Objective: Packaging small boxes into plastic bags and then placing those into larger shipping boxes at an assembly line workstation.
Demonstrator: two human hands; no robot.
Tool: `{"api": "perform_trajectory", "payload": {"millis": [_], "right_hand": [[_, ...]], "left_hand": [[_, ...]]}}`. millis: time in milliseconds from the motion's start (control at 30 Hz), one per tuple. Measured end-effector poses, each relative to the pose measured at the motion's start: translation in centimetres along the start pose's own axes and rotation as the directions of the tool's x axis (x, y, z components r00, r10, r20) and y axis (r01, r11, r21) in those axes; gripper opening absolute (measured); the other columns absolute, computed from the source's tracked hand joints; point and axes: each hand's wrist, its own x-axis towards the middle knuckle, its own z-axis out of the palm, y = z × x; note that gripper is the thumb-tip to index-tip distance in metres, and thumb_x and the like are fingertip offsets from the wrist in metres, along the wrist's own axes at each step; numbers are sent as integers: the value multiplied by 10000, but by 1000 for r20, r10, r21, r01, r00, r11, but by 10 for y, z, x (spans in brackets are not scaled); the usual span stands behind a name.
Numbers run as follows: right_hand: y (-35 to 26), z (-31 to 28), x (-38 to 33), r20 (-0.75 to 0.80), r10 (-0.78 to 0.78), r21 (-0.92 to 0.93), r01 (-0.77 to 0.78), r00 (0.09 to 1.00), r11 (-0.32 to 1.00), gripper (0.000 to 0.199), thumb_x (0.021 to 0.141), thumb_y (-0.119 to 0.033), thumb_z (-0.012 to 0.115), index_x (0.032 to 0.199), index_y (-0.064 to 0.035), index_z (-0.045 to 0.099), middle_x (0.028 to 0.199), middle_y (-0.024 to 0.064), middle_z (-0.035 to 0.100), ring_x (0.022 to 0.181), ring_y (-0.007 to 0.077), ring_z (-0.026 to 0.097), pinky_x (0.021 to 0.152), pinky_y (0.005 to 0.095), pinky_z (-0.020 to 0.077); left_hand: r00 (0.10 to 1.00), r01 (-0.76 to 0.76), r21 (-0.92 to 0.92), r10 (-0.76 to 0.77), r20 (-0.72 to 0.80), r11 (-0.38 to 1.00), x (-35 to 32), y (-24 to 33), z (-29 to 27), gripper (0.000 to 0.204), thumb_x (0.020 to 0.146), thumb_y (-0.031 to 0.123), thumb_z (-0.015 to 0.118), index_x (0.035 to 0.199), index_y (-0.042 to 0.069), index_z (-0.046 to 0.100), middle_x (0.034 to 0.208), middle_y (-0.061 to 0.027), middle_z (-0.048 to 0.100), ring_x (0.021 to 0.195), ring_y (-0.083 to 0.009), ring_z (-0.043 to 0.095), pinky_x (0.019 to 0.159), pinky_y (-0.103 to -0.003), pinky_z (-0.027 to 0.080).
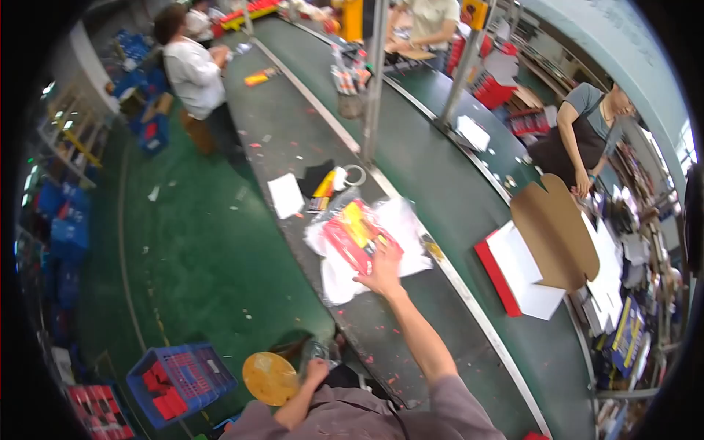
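Note:
A red and yellow plastic-wrapped packet (346, 236) rests on white plastic bags (339, 282) spread over the dark bench. My right hand (383, 270) reaches forward onto the near right part of this packet, its fingers spread and its thumb out to the side. Low by my lap, my left hand (317, 371) is closed. Something clear and greyish (315, 349) shows just above that fist, too blurred to name. Beyond the packet lie a white sheet (285, 196), a roll of tape (355, 175) and a black and yellow item (323, 189).
A metal post (373, 88) rises from the pale rail along the bench. An opened cardboard box (555, 227) stands to the right, near a co-worker (579, 132). Another person (194, 77) stands at far left. A round yellow stool (270, 378) and a blue crate (209, 369) sit at lower left.

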Motion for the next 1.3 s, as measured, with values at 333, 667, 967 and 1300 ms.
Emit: {"api": "perform_trajectory", "payload": {"millis": [333, 667, 967, 1300], "right_hand": [[-1, 80, 120, 200, 47, -188, -9, 979, 982, 1255, 414, -533, 799, 1431, -99, 206, 1390, 308, 216, 1238, 510, 255, 927, 706, 230], [7, 50, 130, 310, 96, -104, -66, 946, 992, 1288, 391, -429, 814, 1444, -108, 146, 1286, 317, 297, 1142, 491, 341, 883, 643, 297], [38, -76, 79, 791, 172, 575, -810, 587, 116, 944, 711, -335, 704, 1436, -103, 144, 1342, 173, 375, 1190, 272, 453, 1005, 442, 367], [129, -234, -181, 394, 770, 857, -503, 502, -111, 966, 705, -187, 718, 1434, -59, 96, 1346, 162, 387, 1210, 267, 435, 1018, 379, 354]], "left_hand": [[960, 269, -524, -269, 76, 808, 44, -21, -41, 57, 791, 69, 578, 758, 29, 600, 620, -20, 544, 516, -114, 496, 474, -273, 417], [878, -75, -731, -303, -371, 679, 69, 63, -95, 95, 840, 108, 562, 765, 62, 528, 669, 20, 482, 526, -61, 418, 431, -212, 338], [810, -521, -402, 287, -512, 753, 54, 194, -115, 103, 901, 97, 517, 873, -2, 528, 691, 21, 447, 624, -63, 390, 535, -238, 323], [561, -271, -517, 570, 601, 812, -27, 351, 73, 353, 926, 195, 526, 1247, 55, 486, 912, -8, 604, 651, -38, 472, 558, -201, 379]]}}
